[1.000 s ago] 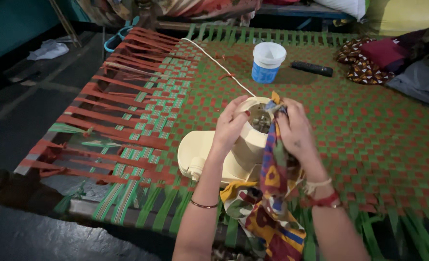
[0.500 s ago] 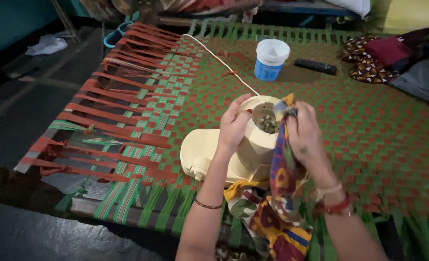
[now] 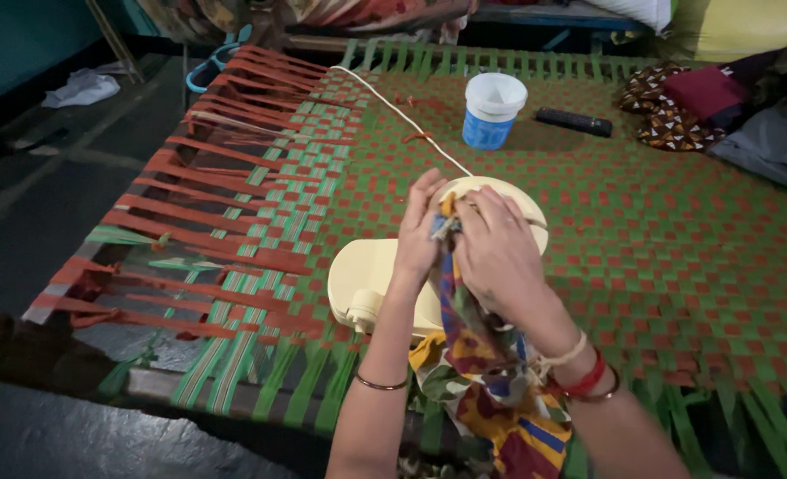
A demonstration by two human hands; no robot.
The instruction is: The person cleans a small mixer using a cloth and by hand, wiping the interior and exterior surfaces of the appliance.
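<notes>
Change: right hand (image 3: 497, 253) has shifted left since half a second ago and now covers the open top of the cream appliance, whose metal centre showed before; left hand hardly moved.
Far left: dark floor with a pale rag (image 3: 81, 87) lying on it, well apart from the work.
Bed: woven cot (image 3: 677, 231) of red and green straps; loose red strap ends fan out at its left edge.
Cord: white cord (image 3: 393, 111) runs from the cot's far edge down to the appliance.
Appliance: cream appliance (image 3: 367, 275) lies on the cot near its front edge, flat base to the left, round body under the hands.
Left hand: left hand (image 3: 418, 231) rests against the left side of the round rim, fingers (image 3: 424, 191) loosely curved on it.
Cloth: patterned cloth (image 3: 482, 372) hangs between the wrists down past the cot's edge, its top bunched at the rim.
Right hand: fingers closed around the cloth's top, pressing it on the appliance's opening.
Beyond: blue tub with a white lid (image 3: 491, 111); just right of it a dark remote-like bar (image 3: 574, 121).
Far right: heap of folded clothes (image 3: 722, 102).
</notes>
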